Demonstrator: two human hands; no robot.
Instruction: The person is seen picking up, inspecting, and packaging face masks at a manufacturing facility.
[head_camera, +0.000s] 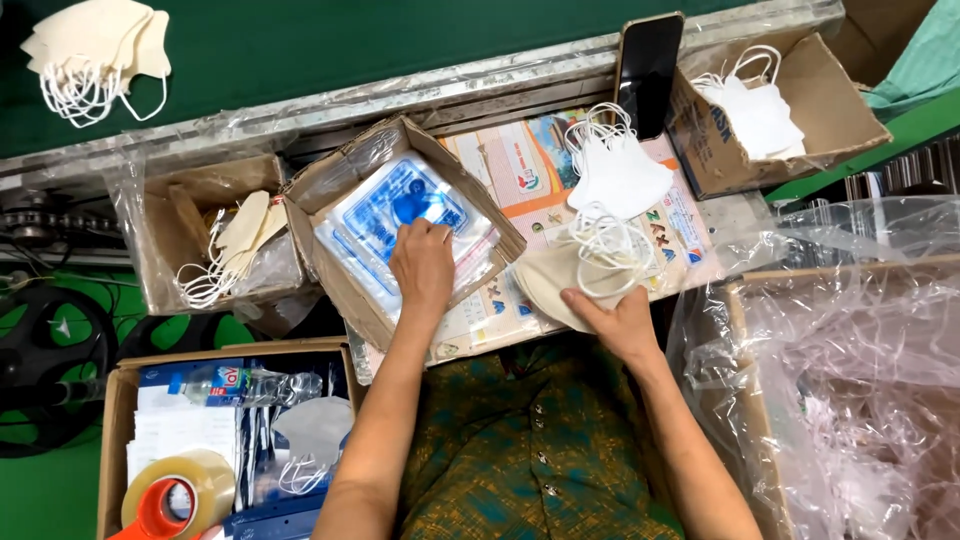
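Cluttered bench: left hand (421, 262) flat on pouches (400, 205).

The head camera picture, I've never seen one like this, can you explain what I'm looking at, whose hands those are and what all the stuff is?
The picture comes from a camera worn on a person's head, looking down at their own two bare hands at a cluttered packing surface. The left hand reaches into a tilted brown cardboard box and rests on a stack of clear plastic bags with blue print. The right hand presses on a cream fabric face mask lying on a colourful printed sheet. Just behind it sits a pile of white face masks with thin ear loops. A dark phone leans upright at the back. Other boxes around hold more masks, and an orange tape dispenser with a clear tape roll sits in the box at lower left.
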